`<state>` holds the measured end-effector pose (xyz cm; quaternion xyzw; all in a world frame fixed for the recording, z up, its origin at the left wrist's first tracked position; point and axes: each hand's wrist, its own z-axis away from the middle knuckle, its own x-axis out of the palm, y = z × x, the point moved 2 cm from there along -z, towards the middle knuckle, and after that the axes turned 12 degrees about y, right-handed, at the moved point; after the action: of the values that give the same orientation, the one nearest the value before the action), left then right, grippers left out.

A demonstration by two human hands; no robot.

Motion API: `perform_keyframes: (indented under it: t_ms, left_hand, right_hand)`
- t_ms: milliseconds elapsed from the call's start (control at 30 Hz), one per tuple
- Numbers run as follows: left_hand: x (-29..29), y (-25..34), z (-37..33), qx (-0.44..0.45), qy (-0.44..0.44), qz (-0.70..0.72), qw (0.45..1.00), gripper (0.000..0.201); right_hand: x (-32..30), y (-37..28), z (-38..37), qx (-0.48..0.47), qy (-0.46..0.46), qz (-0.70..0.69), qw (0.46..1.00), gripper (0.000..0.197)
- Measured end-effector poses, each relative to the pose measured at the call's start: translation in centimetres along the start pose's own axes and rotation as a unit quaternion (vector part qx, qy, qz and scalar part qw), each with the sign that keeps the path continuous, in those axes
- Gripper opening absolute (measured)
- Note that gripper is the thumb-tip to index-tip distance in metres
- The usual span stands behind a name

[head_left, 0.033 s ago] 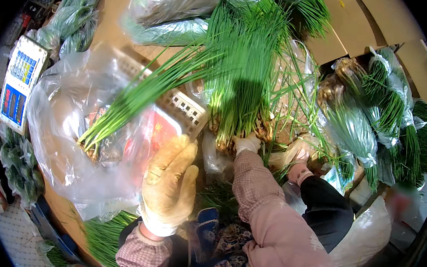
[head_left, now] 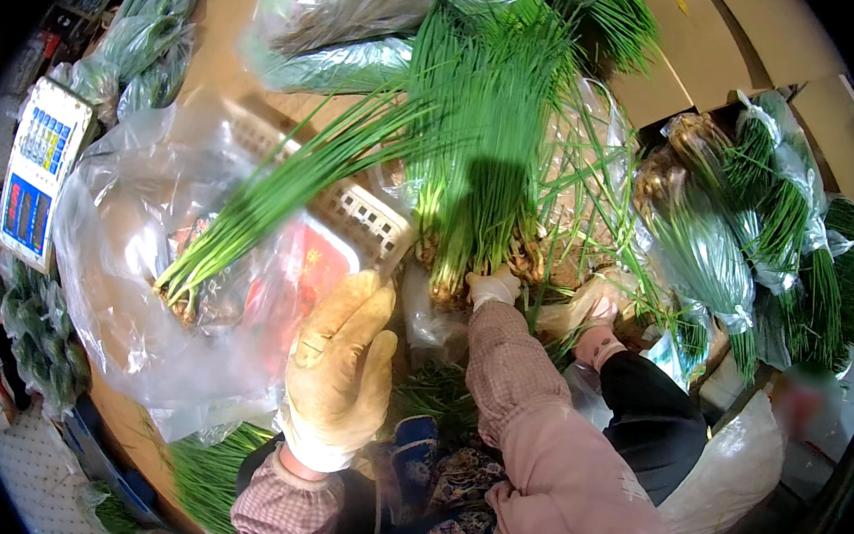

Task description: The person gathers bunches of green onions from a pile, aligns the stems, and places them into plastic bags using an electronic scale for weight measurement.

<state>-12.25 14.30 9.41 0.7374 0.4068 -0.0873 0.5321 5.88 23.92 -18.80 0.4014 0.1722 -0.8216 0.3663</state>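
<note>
My left hand (head_left: pixel 341 366), in a pale yellow glove, is held up with fingers stretched and nothing in it. It is near a clear plastic bag (head_left: pixel 110 342) spread open at left. On the bag lies a small bunch of spring onions (head_left: pixel 249 228), roots toward the near left. My right hand (head_left: pixel 493 288), also gloved, is closed at the root ends of a big heap of spring onions (head_left: pixel 500 102), whose leaves point away from me. The fingertips are partly hidden among the stems.
A cream plastic basket (head_left: pixel 376 218) and a scale (head_left: pixel 43 172) stand at left. Bagged greens (head_left: pixel 352 10) lie behind, more (head_left: pixel 709 249) in a box at right. A black-clothed limb (head_left: pixel 651 415) ends among loose stems; whether hand or foot, I cannot tell.
</note>
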Motion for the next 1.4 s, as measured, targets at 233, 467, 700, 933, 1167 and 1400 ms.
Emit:
perform_keyframes:
  t_ms: [233, 467, 700, 933, 1167, 1400]
  left_hand:
    - [2.3, 0.5, 0.3, -0.028, -0.030, 0.042, 0.998, 0.027]
    - [5.4, -0.7, 3.7, -0.060, -0.266, 0.017, 0.962, 0.028]
    - [9.9, 0.3, 7.9, -0.512, -0.325, 0.243, 0.757, 0.046]
    - [7.7, 1.4, 11.8, -0.525, -0.175, 0.517, 0.654, 0.028]
    - [6.7, 3.3, 15.6, -0.508, -0.158, 0.473, 0.702, 0.019]
    - [4.9, 3.7, 17.1, -0.505, -0.121, 0.442, 0.731, 0.042]
  right_hand:
    - [-2.3, 8.6, -2.8, -0.032, -0.161, -0.502, 0.849, 0.048]
    - [-6.9, 8.9, 4.8, -0.036, -0.282, -0.604, 0.744, 0.032]
    - [-8.2, 9.6, 17.1, -0.283, -0.236, -0.476, 0.799, 0.061]
    - [-15.9, 13.9, 16.2, -0.443, -0.176, -0.282, 0.833, 0.050]
    - [-16.5, 12.5, 20.5, -0.616, 0.062, -0.325, 0.715, 0.063]
    - [-14.7, 16.6, 18.0, -0.490, -0.188, -0.314, 0.791, 0.024]
